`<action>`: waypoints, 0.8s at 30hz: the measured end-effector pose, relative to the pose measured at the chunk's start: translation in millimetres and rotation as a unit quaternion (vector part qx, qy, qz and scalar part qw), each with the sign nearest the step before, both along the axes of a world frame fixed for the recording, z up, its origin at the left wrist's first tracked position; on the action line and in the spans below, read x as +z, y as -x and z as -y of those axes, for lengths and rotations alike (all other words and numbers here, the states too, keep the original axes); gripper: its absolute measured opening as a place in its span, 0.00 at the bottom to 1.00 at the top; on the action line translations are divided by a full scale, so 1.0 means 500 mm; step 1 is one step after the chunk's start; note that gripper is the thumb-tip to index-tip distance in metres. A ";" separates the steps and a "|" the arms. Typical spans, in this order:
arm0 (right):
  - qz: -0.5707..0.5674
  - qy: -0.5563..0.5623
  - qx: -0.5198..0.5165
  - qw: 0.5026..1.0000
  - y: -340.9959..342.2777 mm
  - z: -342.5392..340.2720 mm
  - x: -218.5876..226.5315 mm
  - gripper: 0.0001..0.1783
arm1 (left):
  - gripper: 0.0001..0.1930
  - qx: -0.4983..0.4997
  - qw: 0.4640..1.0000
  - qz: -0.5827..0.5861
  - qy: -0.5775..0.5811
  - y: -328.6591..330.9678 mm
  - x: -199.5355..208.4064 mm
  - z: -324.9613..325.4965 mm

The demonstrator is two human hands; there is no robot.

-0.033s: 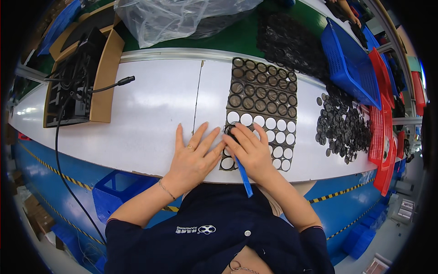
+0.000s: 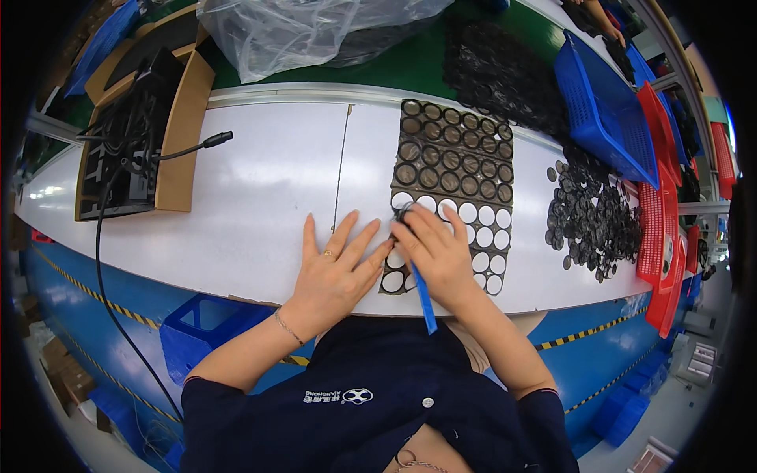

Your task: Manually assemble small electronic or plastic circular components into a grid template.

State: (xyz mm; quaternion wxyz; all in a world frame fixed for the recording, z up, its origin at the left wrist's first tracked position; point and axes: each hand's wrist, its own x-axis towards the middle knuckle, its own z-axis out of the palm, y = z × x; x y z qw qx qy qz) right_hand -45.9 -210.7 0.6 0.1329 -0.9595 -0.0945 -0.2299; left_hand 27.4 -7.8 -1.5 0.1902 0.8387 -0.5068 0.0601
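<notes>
My left hand [image 2: 335, 268] lies flat on the white table with its fingers spread, holding nothing. Its index fingertip is close to my right hand's fingers, at the left edge of a dark sheet. My right hand [image 2: 441, 256] is closed around a thin blue stick-like tool [image 2: 424, 299], whose lower end sticks out toward me. By its fingertips is a small black piece [image 2: 402, 213], mostly hidden; its kind I cannot make out. Beneath lies the dark sheet [image 2: 449, 201], with rows of black rings [image 2: 452, 160] in its far part and white discs [image 2: 481, 238] in its near part.
Loose black discs [image 2: 591, 225] are heaped to the right, beside red baskets [image 2: 653, 236] and a blue basket [image 2: 607, 110]. A cardboard box [image 2: 177, 146] with black cables stands left. Clear plastic [image 2: 315, 35] and a dark pile [image 2: 501, 71] lie at the far side.
My right hand has shifted slightly away from me, and the blue tool has moved with it. The black piece at its fingertips sits a little farther up the sheet. My left hand stays put.
</notes>
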 end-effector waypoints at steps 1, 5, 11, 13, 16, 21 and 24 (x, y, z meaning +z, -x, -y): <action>0.028 -0.006 -0.040 0.999 -0.017 0.023 0.001 0.16 | 0.21 0.006 1.000 0.007 -0.001 0.001 0.001 0.001; 0.071 -0.127 -0.136 0.980 -0.034 0.067 0.026 0.13 | 0.22 0.009 1.000 0.002 -0.002 0.003 0.007 -0.001; -0.139 -0.351 -0.055 0.924 0.062 -0.007 0.039 0.11 | 0.21 -0.019 1.000 -0.020 0.002 0.002 -0.005 -0.022; -0.169 -0.355 -0.057 0.918 0.074 -0.016 0.039 0.11 | 0.21 -0.043 0.999 -0.028 0.008 0.003 -0.002 -0.037; -0.189 -0.355 -0.062 0.914 0.076 -0.024 0.034 0.12 | 0.20 -0.058 0.998 -0.037 0.006 0.008 0.007 -0.049; -0.197 -0.353 -0.059 0.913 0.076 -0.029 0.036 0.11 | 0.19 -0.061 0.998 -0.034 0.008 0.007 0.008 -0.050; -0.196 -0.352 -0.057 0.914 0.077 -0.031 0.035 0.11 | 0.19 -0.062 0.998 -0.029 0.005 0.007 0.005 -0.051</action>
